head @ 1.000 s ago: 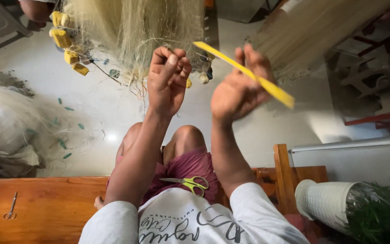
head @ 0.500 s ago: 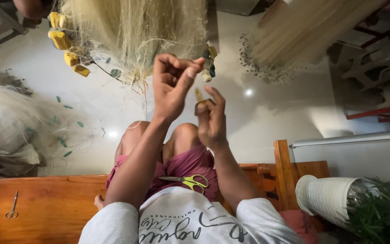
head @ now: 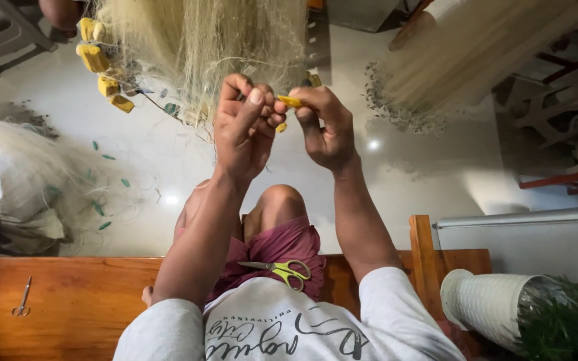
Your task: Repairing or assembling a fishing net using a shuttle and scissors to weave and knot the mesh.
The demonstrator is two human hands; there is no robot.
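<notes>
Near: yellow-handled scissors (head: 283, 270) lying on lap, untouched; wooden bench (head: 68, 307) under sitter, second small scissors (head: 21, 299) resting on it far left; white ribbed pot (head: 483, 301) with plant at right.

Mid: both forearms raised up and forward, elbows bent, wrists meeting in front of the knees. Left hand (head: 242, 130) curled shut, thumb pressed against index finger, pinching fine net strands (strands themselves too thin to see at the pinch). Right hand (head: 326, 127) closed too, fingertips gripping a small yellow needle (head: 289, 101), only its end showing between the two hands. Hands nearly touching.

Step, judged: mid-knot or mid-stitch on the mesh, needle being worked at the pinch point. Next move likely calls for steady tension from the left pinch and a short, precise pass of the needle by the right; slack would loosen the tie.

Far: pale net (head: 215, 37) hanging just beyond the hands, yellow floats (head: 98, 60) along its left edge; second net bundle (head: 476, 47) at upper right; heaped netting (head: 15, 167) on glossy floor at left.
</notes>
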